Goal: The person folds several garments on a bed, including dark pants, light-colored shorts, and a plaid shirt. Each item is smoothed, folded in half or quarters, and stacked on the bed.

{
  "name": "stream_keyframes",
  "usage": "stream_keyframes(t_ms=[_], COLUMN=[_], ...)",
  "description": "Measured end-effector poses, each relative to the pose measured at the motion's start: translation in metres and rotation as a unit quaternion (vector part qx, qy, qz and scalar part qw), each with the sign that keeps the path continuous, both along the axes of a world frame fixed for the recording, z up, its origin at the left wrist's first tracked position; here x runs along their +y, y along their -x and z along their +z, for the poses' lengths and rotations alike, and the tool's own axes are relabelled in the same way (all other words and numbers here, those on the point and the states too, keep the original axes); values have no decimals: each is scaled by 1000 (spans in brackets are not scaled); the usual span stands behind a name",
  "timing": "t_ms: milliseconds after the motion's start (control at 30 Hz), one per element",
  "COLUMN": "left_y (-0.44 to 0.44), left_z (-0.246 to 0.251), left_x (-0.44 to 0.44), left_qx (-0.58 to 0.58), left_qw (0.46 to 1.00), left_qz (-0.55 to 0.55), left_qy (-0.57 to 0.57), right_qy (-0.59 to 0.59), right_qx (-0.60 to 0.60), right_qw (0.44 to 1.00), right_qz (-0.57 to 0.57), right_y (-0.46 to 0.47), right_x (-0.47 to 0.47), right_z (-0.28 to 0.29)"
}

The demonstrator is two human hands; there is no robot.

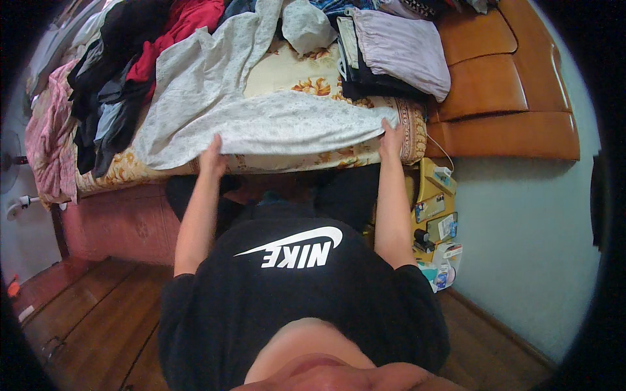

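A white cloth garment (293,122) with a small grey print is spread across the near edge of the bed. One long section runs left to right before me, and another part stretches away towards the far side. My left hand (213,159) grips its near edge, thumb on top and fingers partly hidden at the cloth. At the right end my right hand (392,139) pinches the narrow tip of the same section. Between both hands the near edge hangs slightly bowed over the flowered bed cover (313,80).
Piled clothes (112,63) in black, red and pink cover the bed's left side. Folded garments (398,51) are stacked at the right, beside a brown padded headboard (499,88). A small yellow stand (420,195) with boxes and small items is against the wall.
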State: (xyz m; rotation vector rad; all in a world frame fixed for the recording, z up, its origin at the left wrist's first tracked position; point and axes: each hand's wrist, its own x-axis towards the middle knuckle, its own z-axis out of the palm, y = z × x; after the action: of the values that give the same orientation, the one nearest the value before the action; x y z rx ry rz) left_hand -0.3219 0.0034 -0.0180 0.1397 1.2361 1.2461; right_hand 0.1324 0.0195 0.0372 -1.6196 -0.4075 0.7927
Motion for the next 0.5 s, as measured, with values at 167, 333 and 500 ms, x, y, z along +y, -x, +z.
stream_keyframes(t_ms=[167, 333, 500], left_y=[36, 30, 32], left_z=[2, -22, -19], left_x=[5, -40, -38], left_qx=[-29, 16, -20], left_qw=[998, 999, 999], left_qz=[20, 29, 2], left_qy=[-42, 15, -31], right_qy=[31, 1, 158], right_qx=[-387, -121, -118], right_qw=[921, 982, 979], right_qz=[35, -148, 49], right_y=[-19, -31, -25], right_x=[-14, -31, -35], right_z=[17, -39, -65])
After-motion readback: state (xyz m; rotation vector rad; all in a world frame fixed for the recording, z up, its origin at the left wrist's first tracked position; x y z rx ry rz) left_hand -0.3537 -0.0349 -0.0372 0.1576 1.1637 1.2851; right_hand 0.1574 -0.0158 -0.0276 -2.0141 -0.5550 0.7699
